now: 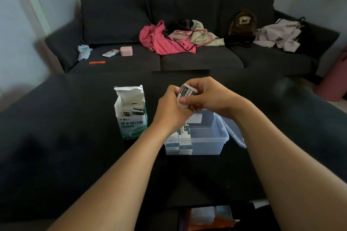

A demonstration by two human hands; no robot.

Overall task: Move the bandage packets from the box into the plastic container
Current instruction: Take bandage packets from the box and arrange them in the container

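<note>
Sofa (187,56) behind, clothes (165,41) on it, box (131,116) beside container (206,137)

- Two bare forearms reach into view from the bottom edge, one from the lower left and one from the lower right.
- No sleeves show on either arm; both are uncovered from the frame edge up to the wrist.
- No watch, bracelet or band sits on either wrist.
- The left hand (171,108) is bare, with no glove and no ring to be seen on the parts that show.
- The right hand (206,95) is likewise bare and ungloved, and its visible fingers carry no ring.
- The thumbnail that shows between the hands is short and plain, with no coloured polish to be made out.
</note>
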